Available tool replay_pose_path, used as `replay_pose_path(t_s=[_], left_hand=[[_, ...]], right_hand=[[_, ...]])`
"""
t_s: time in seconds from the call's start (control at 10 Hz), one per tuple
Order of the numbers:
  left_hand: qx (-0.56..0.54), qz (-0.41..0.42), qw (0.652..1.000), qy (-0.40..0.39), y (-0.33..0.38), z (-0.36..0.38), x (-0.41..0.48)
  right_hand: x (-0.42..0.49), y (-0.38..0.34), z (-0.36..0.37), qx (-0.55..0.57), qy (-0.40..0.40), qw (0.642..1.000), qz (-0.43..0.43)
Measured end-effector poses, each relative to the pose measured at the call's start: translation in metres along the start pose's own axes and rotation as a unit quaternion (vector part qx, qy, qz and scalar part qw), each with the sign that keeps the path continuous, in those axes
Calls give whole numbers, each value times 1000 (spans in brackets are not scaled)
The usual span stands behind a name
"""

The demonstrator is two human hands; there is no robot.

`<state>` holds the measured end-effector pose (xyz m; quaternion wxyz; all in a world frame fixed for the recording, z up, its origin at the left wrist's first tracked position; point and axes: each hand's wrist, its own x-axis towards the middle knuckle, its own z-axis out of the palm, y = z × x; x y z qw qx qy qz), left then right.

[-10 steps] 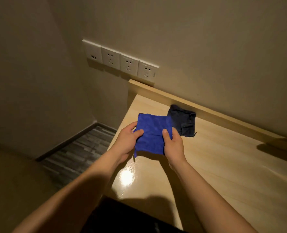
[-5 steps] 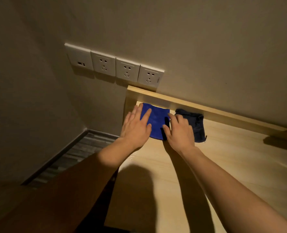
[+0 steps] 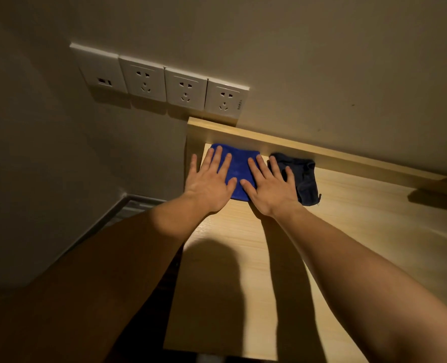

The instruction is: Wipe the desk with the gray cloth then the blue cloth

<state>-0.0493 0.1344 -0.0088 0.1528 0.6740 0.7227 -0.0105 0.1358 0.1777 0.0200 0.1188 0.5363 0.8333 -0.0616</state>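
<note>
A folded blue cloth (image 3: 239, 167) lies flat in the far left corner of the light wooden desk (image 3: 348, 231), against the raised back ledge. My left hand (image 3: 209, 183) rests palm down on the cloth's left part, fingers spread, partly over the desk's left edge. My right hand (image 3: 268, 188) lies palm down on the cloth's right part, its outer fingers reaching onto the dark gray cloth (image 3: 305, 179). The gray cloth lies crumpled just to the right of the blue one, by the ledge.
A wooden back ledge (image 3: 322, 150) runs along the wall behind the desk. A row of white wall sockets (image 3: 162, 82) sits above the desk's left corner. Left of the desk the floor (image 3: 128, 208) drops away. A dark shadow lies at the far right.
The blue cloth went from being held above the desk to lying flat in the far left corner. Both hands opened and now press palm down on it.
</note>
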Motion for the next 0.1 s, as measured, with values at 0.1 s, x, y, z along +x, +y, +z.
replay_pose_path(t_s=[0.1], left_hand=[[-19,-2,1000,10,-2,-9,-11]], right_hand=[[-14,4,-7,31,27,999,9]])
